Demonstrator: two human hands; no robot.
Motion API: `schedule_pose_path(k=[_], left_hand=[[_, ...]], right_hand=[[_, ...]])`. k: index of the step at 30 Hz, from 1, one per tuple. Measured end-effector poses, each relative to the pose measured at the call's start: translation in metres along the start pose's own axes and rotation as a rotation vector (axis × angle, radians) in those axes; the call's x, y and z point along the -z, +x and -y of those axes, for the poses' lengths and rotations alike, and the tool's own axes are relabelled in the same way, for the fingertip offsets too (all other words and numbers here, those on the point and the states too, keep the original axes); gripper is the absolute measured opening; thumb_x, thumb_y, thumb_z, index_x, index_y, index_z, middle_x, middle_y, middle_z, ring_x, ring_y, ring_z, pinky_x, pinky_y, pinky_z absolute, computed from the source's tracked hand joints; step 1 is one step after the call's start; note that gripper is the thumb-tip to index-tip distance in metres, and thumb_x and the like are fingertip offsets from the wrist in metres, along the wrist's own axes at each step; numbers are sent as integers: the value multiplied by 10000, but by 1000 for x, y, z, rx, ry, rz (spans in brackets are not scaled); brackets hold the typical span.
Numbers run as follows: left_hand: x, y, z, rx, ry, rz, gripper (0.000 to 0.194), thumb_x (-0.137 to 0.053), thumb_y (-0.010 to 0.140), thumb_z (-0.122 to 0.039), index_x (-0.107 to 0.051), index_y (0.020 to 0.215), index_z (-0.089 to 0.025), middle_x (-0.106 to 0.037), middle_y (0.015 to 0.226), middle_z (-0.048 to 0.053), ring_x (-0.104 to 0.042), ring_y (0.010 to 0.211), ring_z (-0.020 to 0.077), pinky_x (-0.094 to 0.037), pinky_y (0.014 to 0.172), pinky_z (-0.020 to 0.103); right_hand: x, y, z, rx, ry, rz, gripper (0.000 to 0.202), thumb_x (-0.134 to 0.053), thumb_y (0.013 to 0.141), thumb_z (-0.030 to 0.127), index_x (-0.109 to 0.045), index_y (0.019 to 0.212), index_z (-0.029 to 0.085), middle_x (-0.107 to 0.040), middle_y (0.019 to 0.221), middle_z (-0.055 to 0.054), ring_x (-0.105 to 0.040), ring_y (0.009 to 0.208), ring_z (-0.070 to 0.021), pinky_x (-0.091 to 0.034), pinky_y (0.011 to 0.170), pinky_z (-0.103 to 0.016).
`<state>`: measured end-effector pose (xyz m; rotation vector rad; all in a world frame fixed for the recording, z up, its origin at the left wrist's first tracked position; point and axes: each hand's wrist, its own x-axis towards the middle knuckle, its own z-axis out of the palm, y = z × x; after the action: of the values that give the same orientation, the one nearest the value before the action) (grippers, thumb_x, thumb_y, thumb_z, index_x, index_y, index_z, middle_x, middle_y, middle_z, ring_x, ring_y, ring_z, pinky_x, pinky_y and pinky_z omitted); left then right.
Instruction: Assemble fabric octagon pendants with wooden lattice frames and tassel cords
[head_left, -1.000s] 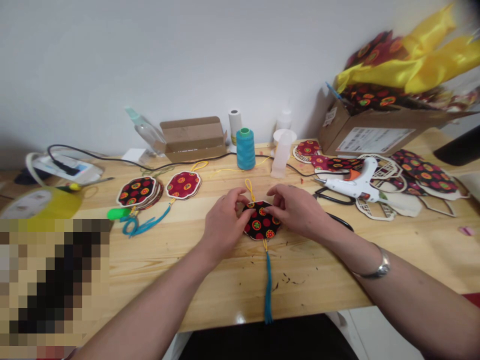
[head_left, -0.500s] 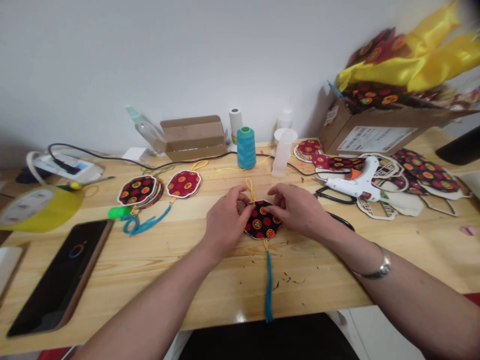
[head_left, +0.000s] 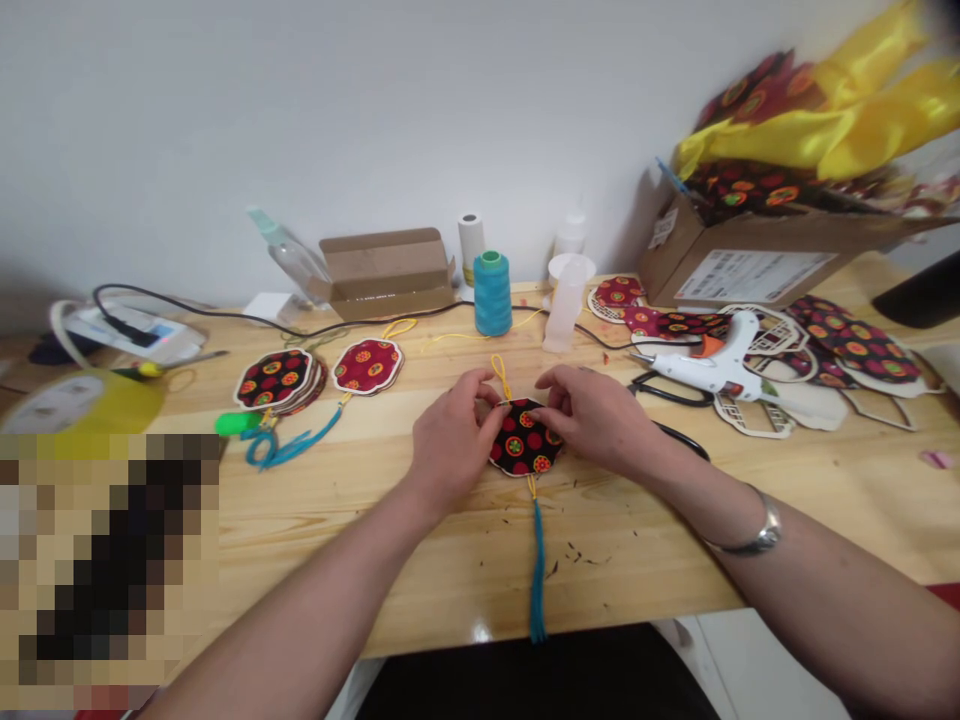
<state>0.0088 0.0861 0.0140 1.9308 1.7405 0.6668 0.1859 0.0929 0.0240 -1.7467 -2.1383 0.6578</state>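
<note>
A black fabric-covered pendant (head_left: 523, 447) with red and orange patterns lies at the front middle of the table. My left hand (head_left: 455, 430) pinches its upper left edge, and my right hand (head_left: 589, 415) pinches its upper right edge. A yellow cord loop (head_left: 501, 375) stands up from its top, between my hands. From its bottom a teal tassel (head_left: 537, 570) hangs straight toward the table's front edge. To the left lie a stack of similar pendants (head_left: 276, 380) and a single red pendant (head_left: 367, 367) with a teal tassel.
A white glue gun (head_left: 709, 365) and black-handled scissors (head_left: 679, 397) lie right of my hands, beside fabric and wooden frame pieces. Behind stand a teal thread spool (head_left: 492, 295) and an open small carton (head_left: 390, 275). A cardboard box (head_left: 750, 262) holds fabric. A black cable (head_left: 300, 328) crosses the back.
Both hands keep their hold on the pendant, with almost no motion. The view has shifted very slightly. The lower left corner, where a phone lay, is now pixelated.
</note>
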Motion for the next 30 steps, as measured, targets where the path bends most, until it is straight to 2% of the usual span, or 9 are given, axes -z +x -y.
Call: schedule_pose_path(k=[8,15,18,20,22,25,27,30], left_hand=[[1,-1,0,-31,-19,-5,277,-534,863,-260,-527,1139,-237,-707,937,-7,-642,793,176,-439,698,308],[-1,-3,2,-38,-8,21,376,-607,807,-245,-506,1170,-249,-698,958,-7,-628,754,165,-443,682,298],[0,-3,3,-56,-19,-2,378,-616,800,-246,-518,1164,-233,-684,998,8,-607,744,160,-456,705,312],[3,-3,4,-95,-33,-76,366,-628,787,-239,-540,1141,-213,-665,1057,29,-588,779,160,-465,749,325],[6,-3,4,-132,-95,-163,349,-631,778,-233,-557,1117,-206,-646,1092,43,-575,826,162,-474,752,316],[12,-4,4,-122,-363,-174,334,-623,783,-248,-553,1106,-203,-653,1033,46,-602,840,154,-498,697,280],[16,-4,2,-47,-597,-76,320,-621,788,-273,-544,1085,-182,-673,935,43,-643,798,153,-519,675,278],[22,-5,-1,116,-848,125,314,-638,779,-311,-542,1029,-145,-695,839,50,-687,736,178,-547,645,302]], right_hand=[[0,0,-1,5,-9,-9,225,-626,793,268,-606,1005,198,-684,783,-2,-565,678,-151,-368,587,-272],[-2,-1,-1,15,7,-17,228,-625,797,275,-608,1008,190,-681,765,-10,-565,662,-151,-372,579,-275],[1,-1,-2,25,138,-109,193,-582,833,301,-612,982,183,-673,745,-17,-576,667,-149,-415,611,-287],[6,0,-2,55,294,-231,182,-546,850,285,-604,984,177,-660,766,-26,-584,687,-141,-448,639,-288],[11,0,-1,73,516,-277,184,-539,841,262,-585,995,173,-644,788,-26,-589,686,-130,-479,640,-283],[17,-1,4,18,903,-104,175,-531,824,237,-563,982,170,-637,821,-24,-616,680,-119,-537,661,-297],[17,-3,8,-43,1080,35,166,-528,813,195,-562,974,169,-647,868,-32,-646,738,-124,-561,730,-321],[14,-5,13,-132,1166,132,188,-511,805,113,-568,976,168,-663,924,-51,-663,821,-128,-557,817,-329]])
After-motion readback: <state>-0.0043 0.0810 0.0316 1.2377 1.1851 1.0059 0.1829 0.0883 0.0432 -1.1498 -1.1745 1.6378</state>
